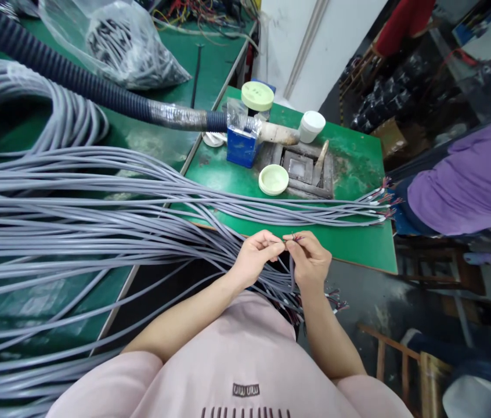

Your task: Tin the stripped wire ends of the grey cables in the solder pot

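My left hand [259,255] is closed in a pinch on the thin wires at the end of a grey cable, just over the bench's front edge. Touching it at the fingertips, my right hand [310,255] is also closed, with fine dark and reddish wires [296,237] poking out between its fingers. The grey cable [292,271] hangs below my right hand. More cable ends [336,302] with coloured wires fan out beneath my right forearm. Along the green bench lies a bundle of grey cables [306,216], its stripped ends [385,203] at the right edge.
A solder pot [300,167] sits beyond my hands, with a pale green dish [274,179] and a white tub [312,126] near it. A black hose [141,107] reaches over a blue box [242,145]. People sit at the right, one in a purple top [472,174].
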Motion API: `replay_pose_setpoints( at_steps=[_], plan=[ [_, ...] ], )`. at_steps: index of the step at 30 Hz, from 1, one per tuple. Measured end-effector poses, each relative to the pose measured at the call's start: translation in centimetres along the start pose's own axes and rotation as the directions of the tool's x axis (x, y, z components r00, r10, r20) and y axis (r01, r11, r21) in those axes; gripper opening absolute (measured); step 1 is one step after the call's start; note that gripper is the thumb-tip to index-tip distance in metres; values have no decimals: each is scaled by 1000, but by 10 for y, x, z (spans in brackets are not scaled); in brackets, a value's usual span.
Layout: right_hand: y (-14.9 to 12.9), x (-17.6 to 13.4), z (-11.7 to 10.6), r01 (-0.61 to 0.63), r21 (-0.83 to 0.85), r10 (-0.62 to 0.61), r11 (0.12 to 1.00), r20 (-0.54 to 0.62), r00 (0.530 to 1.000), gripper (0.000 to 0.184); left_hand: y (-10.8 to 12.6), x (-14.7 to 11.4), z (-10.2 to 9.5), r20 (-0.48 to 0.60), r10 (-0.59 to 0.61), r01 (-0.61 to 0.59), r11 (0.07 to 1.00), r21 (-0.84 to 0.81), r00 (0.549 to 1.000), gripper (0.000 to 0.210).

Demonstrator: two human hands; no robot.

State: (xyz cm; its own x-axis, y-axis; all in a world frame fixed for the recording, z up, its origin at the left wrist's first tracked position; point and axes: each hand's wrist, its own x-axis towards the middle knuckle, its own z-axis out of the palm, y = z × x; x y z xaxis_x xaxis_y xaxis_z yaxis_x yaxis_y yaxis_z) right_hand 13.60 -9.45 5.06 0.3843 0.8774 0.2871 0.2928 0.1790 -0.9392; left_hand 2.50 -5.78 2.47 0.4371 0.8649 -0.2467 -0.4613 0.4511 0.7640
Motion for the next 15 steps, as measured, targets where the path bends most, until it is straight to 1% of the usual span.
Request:
replay_pose_setpoints(
  at_steps=[2, 3, 4, 5, 6, 7, 8, 9, 10, 11, 12, 13, 15],
  plan=[
    [-3, 9, -2, 37, -21, -36, 999, 31, 999, 9, 4, 1, -3, 35, 73, -76, 992, 97, 997, 36],
    [-4, 16, -3, 64, -51, -61, 997, 42, 997, 10, 8, 3, -6, 56, 137, -145, 972, 183, 989, 33],
    [-6, 26, -5, 93, -95, -89, 991, 48, 995, 11, 14, 5, -10, 76, 220, -232, 927, 294, 973, 30],
    [-8, 37, -8, 122, -152, -115, 981, 51, 992, 13, 20, 8, -15, 100, 316, -327, 845, 422, 944, 25],
    [-10, 50, -9, 147, -213, -140, 966, 52, 989, 15, 26, 12, -21, 125, 420, -413, 719, 558, 899, 21],
    [-12, 64, -10, 169, -276, -157, 946, 64, 986, 18, 33, 16, -28, 157, 514, -469, 559, 684, 843, 17],
    [-13, 79, -10, 181, -339, -161, 923, 87, 983, 20, 38, 21, -35, 199, 583, -489, 395, 777, 788, 14],
    [-14, 94, -9, 186, -397, -149, 899, 123, 981, 22, 42, 25, -42, 226, 622, -469, 258, 845, 750, 12],
    [-14, 108, -7, 191, -450, -128, 873, 167, 978, 22, 45, 30, -48, 237, 648, -430, 155, 889, 724, 12],
    [-13, 122, -4, 189, -497, -96, 847, 206, 974, 22, 46, 34, -53, 241, 669, -389, 77, 918, 703, 12],
    [-11, 135, 0, 187, -540, -58, 821, 246, 968, 22, 45, 37, -57, 255, 676, -360, 17, 933, 692, 12],
    [-9, 146, 5, 186, -581, -18, 792, 283, 959, 22, 43, 39, -60, 279, 669, -349, -31, 937, 689, 12],
    [-3, 164, 15, 194, -657, 52, 729, 336, 940, 24, 38, 42, -63, 326, 649, -351, -95, 931, 688, 12]
  ],
)
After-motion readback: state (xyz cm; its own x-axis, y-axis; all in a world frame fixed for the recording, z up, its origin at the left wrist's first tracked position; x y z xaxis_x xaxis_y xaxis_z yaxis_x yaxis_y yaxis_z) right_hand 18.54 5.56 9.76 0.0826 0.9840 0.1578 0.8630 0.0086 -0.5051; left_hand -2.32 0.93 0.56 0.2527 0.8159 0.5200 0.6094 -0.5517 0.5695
